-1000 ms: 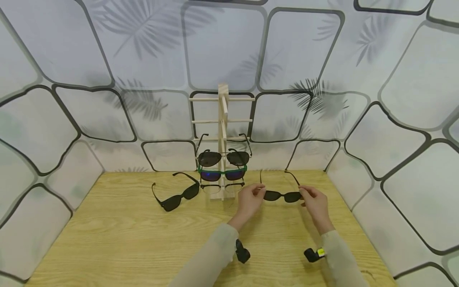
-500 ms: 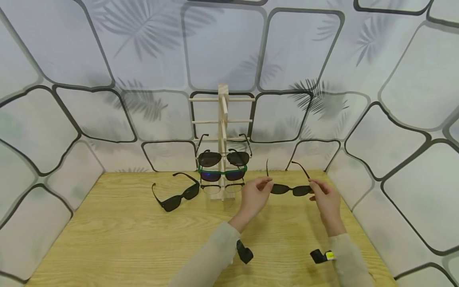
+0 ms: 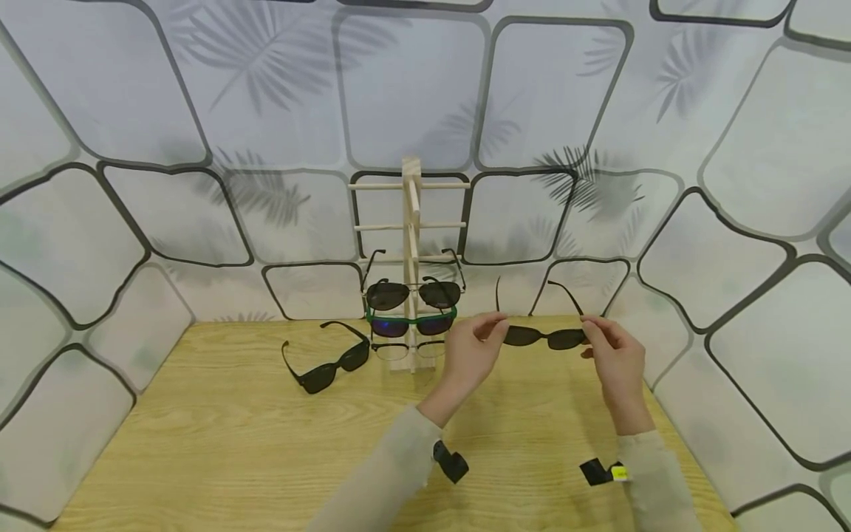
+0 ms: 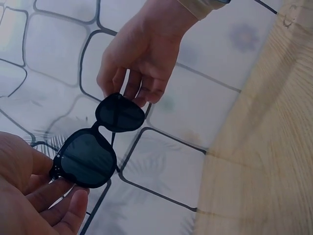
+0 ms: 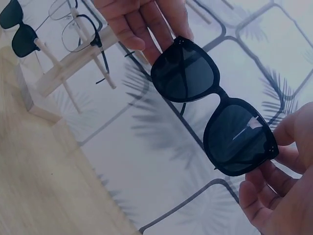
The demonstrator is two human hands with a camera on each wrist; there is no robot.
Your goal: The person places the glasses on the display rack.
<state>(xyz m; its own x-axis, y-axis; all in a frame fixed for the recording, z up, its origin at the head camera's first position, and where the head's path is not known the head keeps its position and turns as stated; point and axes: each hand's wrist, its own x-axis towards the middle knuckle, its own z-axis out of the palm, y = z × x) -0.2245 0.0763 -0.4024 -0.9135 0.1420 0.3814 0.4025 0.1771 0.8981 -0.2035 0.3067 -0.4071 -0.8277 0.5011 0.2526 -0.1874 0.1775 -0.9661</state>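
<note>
Black sunglasses (image 3: 544, 338) with dark lenses are held up above the table, to the right of the wooden rack, temples unfolded and pointing away. My left hand (image 3: 473, 355) pinches their left end, at the hinge. At the other end, my right hand (image 3: 614, 362) grips the right hinge between thumb and fingers. The left wrist view shows the front of the sunglasses (image 4: 88, 157) stretched between both hands. In the right wrist view both lenses of the sunglasses (image 5: 185, 73) face the camera, and the far temple tips are partly hidden.
A wooden rack (image 3: 412, 199) stands at the back centre. It carries aviator sunglasses (image 3: 388, 295), green-framed sunglasses (image 3: 390, 326) and clear-lens eyeglasses (image 3: 391, 352); its upper pegs are bare. Another pair of black sunglasses (image 3: 320, 377) lies on the wooden table (image 3: 253, 451). Patterned cloth walls enclose the sides.
Both hands have lifted the sunglasses higher and carried them a little to the right. The rack and the pair on the table stay put.
</note>
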